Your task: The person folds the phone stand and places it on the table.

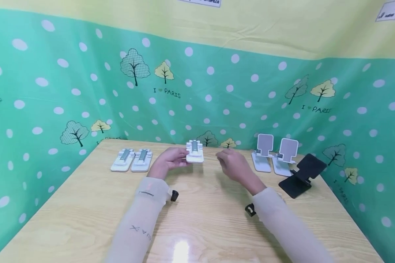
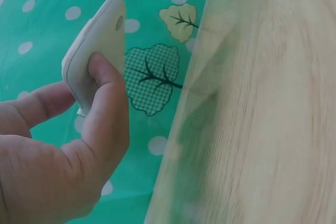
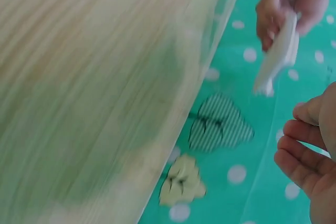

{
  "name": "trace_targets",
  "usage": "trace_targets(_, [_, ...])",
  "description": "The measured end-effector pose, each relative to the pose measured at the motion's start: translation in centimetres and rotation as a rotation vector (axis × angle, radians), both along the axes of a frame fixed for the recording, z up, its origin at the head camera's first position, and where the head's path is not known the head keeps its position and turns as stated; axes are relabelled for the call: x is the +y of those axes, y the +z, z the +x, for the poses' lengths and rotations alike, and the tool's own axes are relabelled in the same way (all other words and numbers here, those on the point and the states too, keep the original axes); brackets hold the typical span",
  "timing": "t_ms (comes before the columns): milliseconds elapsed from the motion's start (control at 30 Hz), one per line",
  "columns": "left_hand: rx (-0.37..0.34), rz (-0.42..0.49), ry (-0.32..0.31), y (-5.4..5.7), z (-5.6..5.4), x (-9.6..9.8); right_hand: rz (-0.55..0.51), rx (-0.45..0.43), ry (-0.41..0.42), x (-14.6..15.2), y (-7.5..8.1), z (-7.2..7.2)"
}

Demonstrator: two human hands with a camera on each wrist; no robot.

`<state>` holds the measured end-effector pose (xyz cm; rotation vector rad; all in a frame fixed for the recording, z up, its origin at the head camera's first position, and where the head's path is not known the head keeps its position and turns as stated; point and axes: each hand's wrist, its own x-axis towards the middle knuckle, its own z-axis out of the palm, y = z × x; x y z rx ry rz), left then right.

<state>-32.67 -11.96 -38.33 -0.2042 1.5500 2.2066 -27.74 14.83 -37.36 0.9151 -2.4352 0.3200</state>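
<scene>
My left hand (image 1: 168,161) pinches a folded white phone stand (image 1: 195,156) by its left side, above the back part of the table. Up close in the left wrist view, thumb and fingers lie on opposite faces of the stand (image 2: 105,40). To the right of it, my right hand (image 1: 235,167) hovers apart from the stand. The right wrist view shows that hand (image 3: 320,150) with loosely bent fingers and nothing between them. Two more folded white phone stands, one (image 1: 123,160) beside the other (image 1: 142,160), lie left of my left hand.
Two unfolded white phone stands, one (image 1: 261,164) left of the other (image 1: 282,167), stand at the back right. An unfolded black stand (image 1: 295,186) is nearer the table's right edge. A green and yellow patterned cloth (image 1: 214,84) hangs behind the wooden table (image 1: 210,226).
</scene>
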Motion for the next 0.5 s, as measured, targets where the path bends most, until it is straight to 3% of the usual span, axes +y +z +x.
trace_targets(100, [0.017,-0.037,-0.019,0.3,0.1,-0.3,-0.02,0.01,-0.023,2.2,0.0,0.1])
trace_targets(233, [0.042,-0.172,-0.029,0.7,0.2,-1.2,-0.026,0.011,-0.076,4.7,0.1,0.7])
trace_targets(333, [0.048,-0.288,-0.031,0.5,0.4,-2.2,-0.032,-0.002,-0.107,6.4,0.5,1.2])
trace_targets(500, [0.041,-0.371,-0.065,0.2,0.6,-3.5,-0.046,0.03,-0.152,9.2,0.8,2.0])
